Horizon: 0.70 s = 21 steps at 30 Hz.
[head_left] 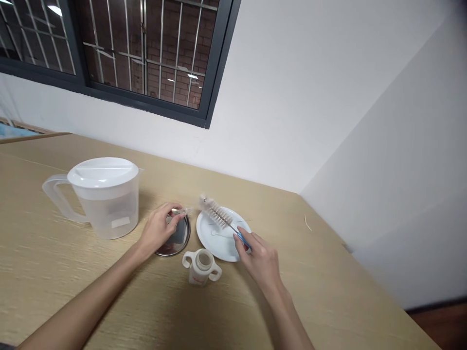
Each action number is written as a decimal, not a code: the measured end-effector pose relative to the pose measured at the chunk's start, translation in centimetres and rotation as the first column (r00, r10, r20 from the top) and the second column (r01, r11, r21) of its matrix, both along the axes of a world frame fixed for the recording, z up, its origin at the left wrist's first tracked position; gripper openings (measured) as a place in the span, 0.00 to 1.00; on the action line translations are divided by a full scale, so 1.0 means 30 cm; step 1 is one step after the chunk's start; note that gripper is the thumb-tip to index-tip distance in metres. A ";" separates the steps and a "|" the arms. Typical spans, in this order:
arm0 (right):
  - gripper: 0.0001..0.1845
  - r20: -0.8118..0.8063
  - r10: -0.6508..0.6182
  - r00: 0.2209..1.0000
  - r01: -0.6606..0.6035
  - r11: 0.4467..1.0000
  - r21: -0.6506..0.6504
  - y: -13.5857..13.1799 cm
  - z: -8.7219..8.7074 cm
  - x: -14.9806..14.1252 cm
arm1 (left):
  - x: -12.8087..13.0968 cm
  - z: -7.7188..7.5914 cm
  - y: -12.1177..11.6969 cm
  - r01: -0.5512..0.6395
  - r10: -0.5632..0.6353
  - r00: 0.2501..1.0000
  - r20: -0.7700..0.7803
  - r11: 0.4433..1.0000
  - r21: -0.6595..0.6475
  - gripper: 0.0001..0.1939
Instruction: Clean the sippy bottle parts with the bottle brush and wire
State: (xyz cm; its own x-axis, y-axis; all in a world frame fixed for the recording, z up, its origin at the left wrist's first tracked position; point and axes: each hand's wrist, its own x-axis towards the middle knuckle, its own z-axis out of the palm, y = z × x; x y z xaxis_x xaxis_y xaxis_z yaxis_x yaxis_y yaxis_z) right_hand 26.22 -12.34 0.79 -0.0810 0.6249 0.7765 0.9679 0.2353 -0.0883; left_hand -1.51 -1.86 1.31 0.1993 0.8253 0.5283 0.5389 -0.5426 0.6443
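Note:
My right hand (260, 258) grips the blue handle of a bottle brush (218, 215), whose bristle end points up and left over a white plate (219, 240). My left hand (160, 228) is closed on a small clear piece (183, 211), held over a round metal dish (182, 236). A small white two-handled cup (201, 266), open at the top, stands upright on the table just in front of both hands.
A large clear pitcher (104, 197) with a white lid stands at the left on the wooden table (328, 272). White walls meet in a corner at the table's far right. A barred window is above.

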 end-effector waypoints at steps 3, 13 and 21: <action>0.14 -0.031 0.036 0.999 -0.035 0.999 0.036 -0.001 0.004 -0.005 | -0.001 0.001 -0.001 0.008 -0.008 1.000 -0.010 1.000 0.001 0.13; 0.14 -0.016 0.031 0.999 -0.031 0.999 0.011 0.007 -0.005 0.010 | 0.000 -0.004 0.002 0.011 -0.009 0.998 0.067 1.000 -0.029 0.14; 0.14 0.008 0.070 0.998 -0.070 0.998 -0.005 0.003 -0.004 -0.009 | -0.003 -0.005 0.022 0.030 0.017 0.966 0.259 0.984 -0.176 0.16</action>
State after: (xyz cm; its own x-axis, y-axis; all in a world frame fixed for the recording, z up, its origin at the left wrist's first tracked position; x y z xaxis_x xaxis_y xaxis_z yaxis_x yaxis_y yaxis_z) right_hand 25.96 -12.25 0.66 -0.1306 0.6208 0.7730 0.9498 0.3021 -0.0821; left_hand -1.59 -1.19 1.15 0.0806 0.9092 0.4084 0.3377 -0.4104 0.8470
